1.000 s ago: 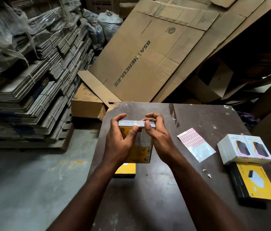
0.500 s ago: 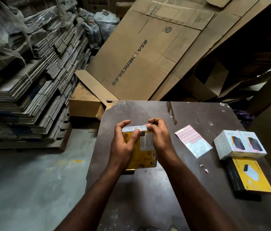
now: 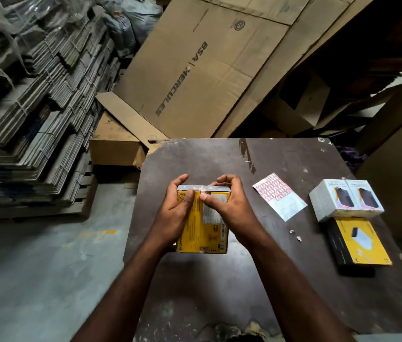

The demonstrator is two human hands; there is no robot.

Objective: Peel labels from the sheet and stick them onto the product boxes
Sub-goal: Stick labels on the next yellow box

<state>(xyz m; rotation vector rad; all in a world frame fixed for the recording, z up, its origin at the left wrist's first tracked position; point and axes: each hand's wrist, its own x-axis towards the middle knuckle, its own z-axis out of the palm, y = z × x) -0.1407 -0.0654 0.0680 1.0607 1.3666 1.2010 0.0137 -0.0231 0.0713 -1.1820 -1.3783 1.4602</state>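
— What was closest to the person?
— The dark table [image 3: 219, 292], and above it the yellow box [image 3: 204, 228], held flat between both hands.
— How did the hands sit?
— The left hand [image 3: 172, 213] gripped the box's left side, fingers curled over the far end and thumb on the yellow face. The right hand [image 3: 229, 206] gripped the right side the same way, with its thumb pressed just beside a small red-and-white label [image 3: 203, 191] folded over the far edge.
— And to the right?
— A yellow-and-black box [image 3: 360, 240] lay flat near two paper scraps [image 3: 295, 235]. Touching its far end were two white boxes [image 3: 345, 198], side by side. Between them and the hands lay the label sheet [image 3: 279, 196], its far half covered in red labels and its near half bare.
— Beyond the table?
— A small brown carton [image 3: 113, 149] on the floor at the left corner, bundled stacks of flattened cardboard [image 3: 34, 107] further left, and a big flattened carton [image 3: 207, 70] printed "BSA HERCULES" leaning behind
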